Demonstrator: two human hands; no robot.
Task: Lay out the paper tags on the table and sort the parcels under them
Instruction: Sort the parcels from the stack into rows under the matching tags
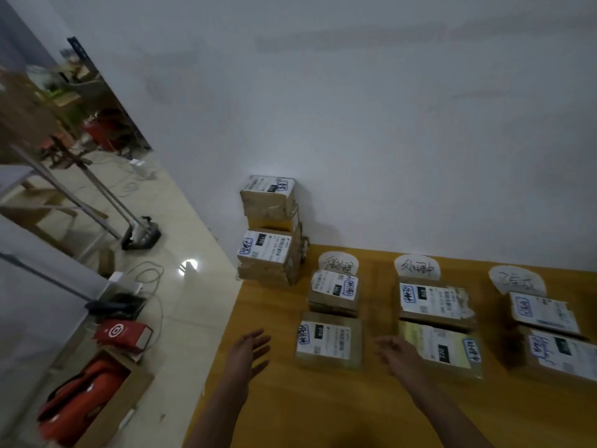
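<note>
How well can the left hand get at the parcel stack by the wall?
Probably yes: the left hand is open, and only bare table lies between it and the stack.

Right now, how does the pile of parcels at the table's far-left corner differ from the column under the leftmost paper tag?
The corner pile is stacked several boxes high against the wall; the tagged column lies one box behind another on the table. The corner pile shows no paper tag; the tagged column sits below the leftmost tag. Both are brown cardboard boxes with white shipping labels.
</note>
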